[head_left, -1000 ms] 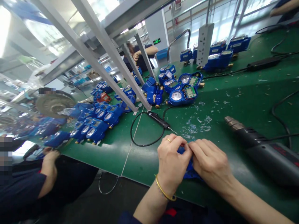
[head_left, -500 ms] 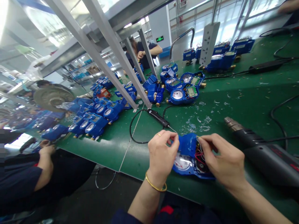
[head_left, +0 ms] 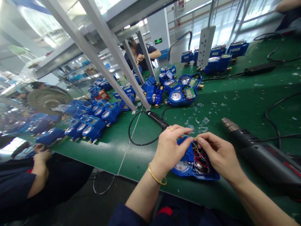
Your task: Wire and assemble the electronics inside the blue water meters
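An opened blue water meter point(head_left: 194, 164) lies on the green table point(head_left: 235, 100) right in front of me, its white dial and red and black wires showing. My left hand point(head_left: 171, 147) and my right hand point(head_left: 217, 153) meet above it, both pinching at the wires near its top edge. What exactly sits between the fingertips is too small to make out. A gold bangle is on my left wrist.
A black heat gun point(head_left: 261, 149) lies at the right, a soldering iron point(head_left: 157, 119) with its looped cable just beyond my left hand. Several blue meters point(head_left: 183, 91) crowd the middle and left. Grey frame struts point(head_left: 113, 53) slant across. A person's arm point(head_left: 37, 175) is at lower left.
My hands parted from covering the meter, showing its open inside, and have now come together again at the wires. The view shifted slightly.
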`<state>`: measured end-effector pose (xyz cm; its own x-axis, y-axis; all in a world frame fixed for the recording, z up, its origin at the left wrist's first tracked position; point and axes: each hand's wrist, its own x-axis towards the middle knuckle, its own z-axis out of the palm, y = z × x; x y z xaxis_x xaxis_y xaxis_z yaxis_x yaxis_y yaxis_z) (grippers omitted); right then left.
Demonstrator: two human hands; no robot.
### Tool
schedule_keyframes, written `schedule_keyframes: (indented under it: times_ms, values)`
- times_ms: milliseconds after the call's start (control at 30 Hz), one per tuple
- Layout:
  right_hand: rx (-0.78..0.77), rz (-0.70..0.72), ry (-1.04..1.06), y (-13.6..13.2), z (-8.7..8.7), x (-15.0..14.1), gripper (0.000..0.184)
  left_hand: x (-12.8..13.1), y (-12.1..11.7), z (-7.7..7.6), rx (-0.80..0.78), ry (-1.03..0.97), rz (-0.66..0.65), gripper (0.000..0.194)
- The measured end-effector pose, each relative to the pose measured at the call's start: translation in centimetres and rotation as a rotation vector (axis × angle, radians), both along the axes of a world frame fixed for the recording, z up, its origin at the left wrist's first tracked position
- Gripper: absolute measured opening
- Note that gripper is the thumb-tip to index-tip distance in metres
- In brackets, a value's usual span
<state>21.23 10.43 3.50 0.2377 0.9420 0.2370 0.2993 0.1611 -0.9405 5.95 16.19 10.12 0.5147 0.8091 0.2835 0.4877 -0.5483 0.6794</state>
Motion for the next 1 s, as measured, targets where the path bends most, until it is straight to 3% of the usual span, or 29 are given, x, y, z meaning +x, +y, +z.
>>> schedule_keyframes:
  times_ms: [100, 200, 400, 700, 1000]
  values:
    - [0.033, 0.007, -0.066, 0.1, 0.1, 0.1, 0.024, 0.5, 0.2, 0.0, -0.062, 0.045, -0.082, 0.004]
    - [0.093, -0.027, -0.167, 0.1, 0.2, 0.0, 0.022, 0.9, 0.2, -0.2, -0.040, 0.106, -0.080, 0.005]
    - [0.236, -0.124, -0.336, -0.1, 0.3, -0.4, 0.018, 1.6, -0.2, -0.6, 0.046, 0.176, 0.075, 0.009]
    - [0.128, -0.129, -0.232, 0.1, 0.4, -0.1, 0.021, 0.5, 0.9, -0.7, -0.059, 0.055, 0.154, 0.016]
    - [0.116, -0.110, -0.188, 0.1, 0.2, 0.2, 0.022, 0.6, 1.3, -0.5, -0.066, 0.168, -0.073, 0.004]
